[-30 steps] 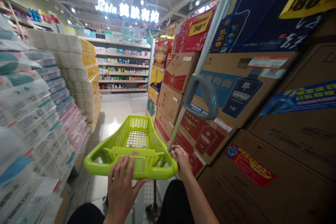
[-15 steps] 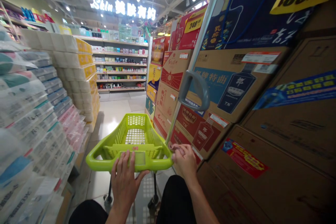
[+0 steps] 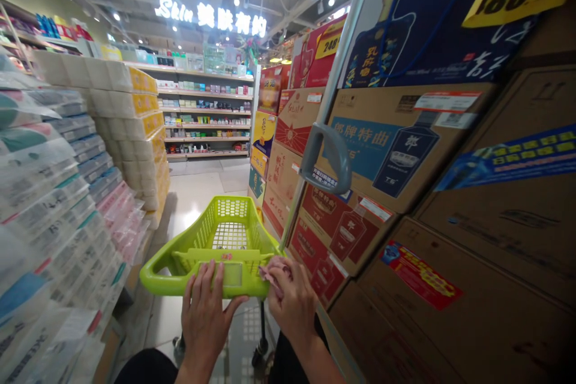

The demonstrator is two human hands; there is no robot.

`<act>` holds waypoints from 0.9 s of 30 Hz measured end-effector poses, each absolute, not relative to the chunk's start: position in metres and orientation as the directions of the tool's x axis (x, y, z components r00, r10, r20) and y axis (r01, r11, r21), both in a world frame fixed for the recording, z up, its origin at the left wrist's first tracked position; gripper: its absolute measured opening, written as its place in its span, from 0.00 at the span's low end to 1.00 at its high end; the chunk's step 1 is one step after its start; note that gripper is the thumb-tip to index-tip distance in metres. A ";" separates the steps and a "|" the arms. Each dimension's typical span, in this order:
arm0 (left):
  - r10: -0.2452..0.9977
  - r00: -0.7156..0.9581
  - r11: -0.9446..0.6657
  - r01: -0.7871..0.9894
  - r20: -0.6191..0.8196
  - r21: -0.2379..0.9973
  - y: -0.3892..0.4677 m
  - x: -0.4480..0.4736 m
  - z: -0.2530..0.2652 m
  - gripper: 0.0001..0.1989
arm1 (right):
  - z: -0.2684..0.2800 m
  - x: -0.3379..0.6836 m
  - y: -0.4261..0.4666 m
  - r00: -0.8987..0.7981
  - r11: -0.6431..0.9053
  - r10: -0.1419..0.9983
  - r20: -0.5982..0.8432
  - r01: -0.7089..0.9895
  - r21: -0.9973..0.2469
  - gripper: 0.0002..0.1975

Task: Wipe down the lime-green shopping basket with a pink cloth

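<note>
In front of me stands a lime-green plastic shopping cart (image 3: pixel 184 285) with a meshed basket. My left hand (image 3: pixel 207 306) lies over the cart's near handle bar, fingers stretched out across its top and thumb along the lower edge. A crumpled pinkish cloth (image 3: pixel 278 270) is bunched in my right hand (image 3: pixel 292 306), whose closed fingers press it against the bar's right end. From the cart's right side a slanted metal pole (image 3: pixel 333 87) rises, carrying a grey loop grip (image 3: pixel 344 159). Whether the pole is fixed to the cart, I cannot tell.
Stacked liquor cartons (image 3: pixel 355 120) form a wall close on the right. On the left are piles of wrapped tissue packs (image 3: pixel 121 114) and plastic-bagged goods (image 3: pixel 45 216). Tiled floor (image 3: pixel 198 180) leads to stocked shelves (image 3: pixel 207 111) under a lit sign.
My right hand has moved left and inward with the cloth, from the handle's right corner onto the bar. The cart and pole have shifted slightly left, my left hand along with them.
</note>
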State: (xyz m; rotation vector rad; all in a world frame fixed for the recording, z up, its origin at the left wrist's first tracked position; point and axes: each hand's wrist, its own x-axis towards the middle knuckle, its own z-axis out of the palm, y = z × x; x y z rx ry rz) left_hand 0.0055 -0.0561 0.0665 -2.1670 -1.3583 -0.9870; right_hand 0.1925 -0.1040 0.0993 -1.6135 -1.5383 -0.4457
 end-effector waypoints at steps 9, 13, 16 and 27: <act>0.609 0.264 -0.442 0.896 0.747 0.044 -0.062 0.012 0.068 0.36 | 0.076 0.208 -0.107 0.410 -0.011 0.467 0.784 0.889 -0.458 0.11; 0.612 0.274 -0.441 0.897 0.742 0.033 -0.069 0.012 0.068 0.36 | 0.072 0.206 -0.106 0.406 0.068 0.446 0.798 0.874 -0.482 0.11; 0.611 0.281 -0.440 0.898 0.740 0.023 -0.074 0.011 0.067 0.36 | 0.075 0.214 -0.104 0.418 0.100 0.459 0.784 0.852 -0.513 0.10; 0.612 0.254 -0.455 0.888 0.749 0.071 -0.070 0.019 0.066 0.35 | 0.098 0.166 -0.127 0.186 0.081 0.653 0.734 0.947 -0.312 0.20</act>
